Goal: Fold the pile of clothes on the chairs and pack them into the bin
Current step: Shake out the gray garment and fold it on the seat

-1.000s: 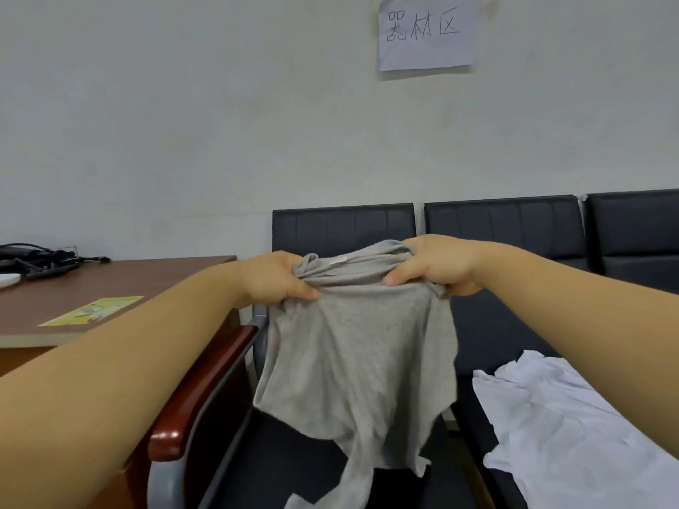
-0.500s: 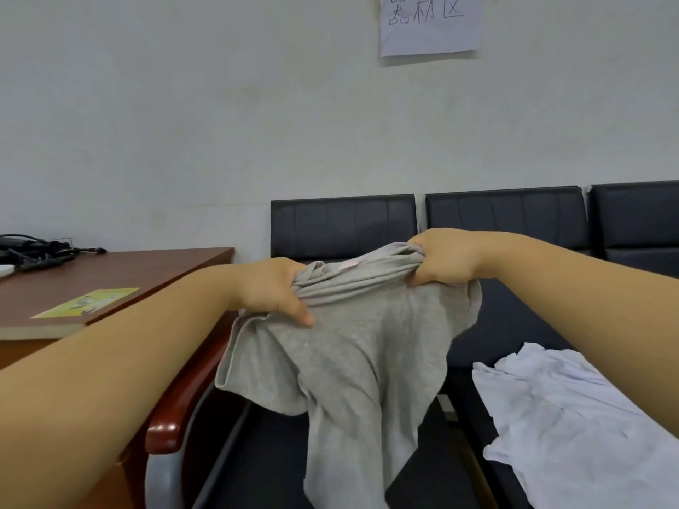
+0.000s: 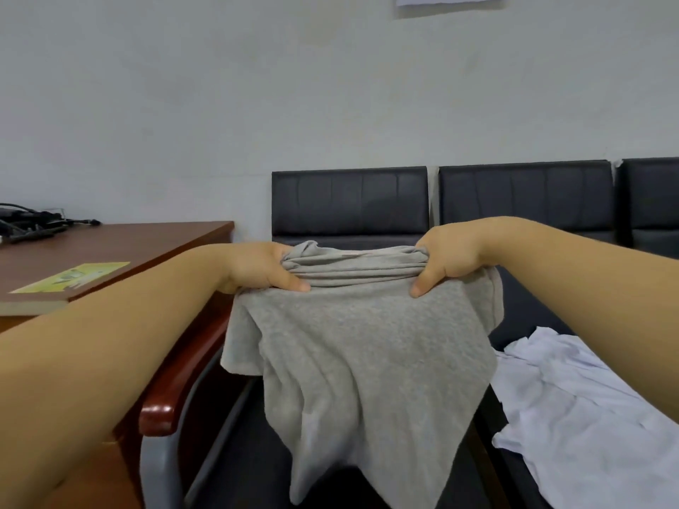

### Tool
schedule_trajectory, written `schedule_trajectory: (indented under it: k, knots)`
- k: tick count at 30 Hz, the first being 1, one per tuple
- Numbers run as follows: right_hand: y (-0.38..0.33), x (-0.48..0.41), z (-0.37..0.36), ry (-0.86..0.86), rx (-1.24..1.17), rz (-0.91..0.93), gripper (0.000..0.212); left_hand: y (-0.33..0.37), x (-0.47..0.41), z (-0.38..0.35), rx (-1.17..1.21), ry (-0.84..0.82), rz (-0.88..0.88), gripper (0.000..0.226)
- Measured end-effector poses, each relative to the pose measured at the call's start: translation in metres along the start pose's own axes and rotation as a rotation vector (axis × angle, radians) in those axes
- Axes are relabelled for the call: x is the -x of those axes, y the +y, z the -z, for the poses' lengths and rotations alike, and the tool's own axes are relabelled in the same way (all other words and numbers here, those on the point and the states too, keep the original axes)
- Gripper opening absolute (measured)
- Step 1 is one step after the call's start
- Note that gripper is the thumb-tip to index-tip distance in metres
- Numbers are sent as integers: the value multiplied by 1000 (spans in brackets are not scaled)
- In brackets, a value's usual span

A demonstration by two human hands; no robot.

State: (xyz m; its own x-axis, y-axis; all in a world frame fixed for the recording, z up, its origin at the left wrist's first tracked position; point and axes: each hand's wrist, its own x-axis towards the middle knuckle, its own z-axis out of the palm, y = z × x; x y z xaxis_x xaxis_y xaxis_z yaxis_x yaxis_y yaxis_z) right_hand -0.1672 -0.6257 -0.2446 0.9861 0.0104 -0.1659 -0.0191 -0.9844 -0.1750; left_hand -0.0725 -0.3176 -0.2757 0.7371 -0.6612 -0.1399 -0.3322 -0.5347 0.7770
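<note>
You are holding the gray shirt (image 3: 367,361) up in the air over the end seat of the chairs (image 3: 349,203). It is not resting on anything. Your left hand (image 3: 264,268) and right hand (image 3: 446,259) are each gripping a bunched end of its top edge, thumbs pressing on the front.

The cloth between your 2 hands is gathering in ridges, so a fold started from here is likely going crooked unless you are spreading that edge flat first. The loose left flap is hanging just beside the armrest (image 3: 176,380) and could be snagging there.

The shirt's long axis is running straight down, gathered edge uppermost, hem pointing at the seat. A white shirt (image 3: 588,416) is lying on the next seat. The bin is not showing.
</note>
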Motion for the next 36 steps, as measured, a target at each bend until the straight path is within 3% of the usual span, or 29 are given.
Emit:
schedule_trajectory:
  k: [3,6,13,17,21,25,27,30,32,36]
  knots:
    - [-3,-34,-12,65,110,-10,48,-10,-29,19,-386,63,30,30]
    - [-6,-69,-17,228,164,-21,41,-17,-63,39,-708,260,1,26]
    - [0,-119,4,849,119,-13,18,-5,-99,77,-953,725,-88,26]
    - [2,-100,-1,1001,184,-11,18,6,-78,53,-1040,862,-161,13]
    - [13,-70,-63,902,239,8,30,-26,-53,-9,-1030,758,-170,20]
    - [29,-50,-172,498,197,94,23,-108,-47,-101,-830,488,-155,24]
    - [42,-46,-235,281,155,92,28,-156,-44,-153,-688,314,-80,31]
    - [56,-36,-313,-4,46,103,39,-212,-27,-217,-468,116,13,25]
    - [58,-27,-340,-76,-46,130,43,-226,-15,-239,-401,101,2,18]
    - [59,-13,-344,48,-56,200,35,-211,3,-237,-172,143,13,16]
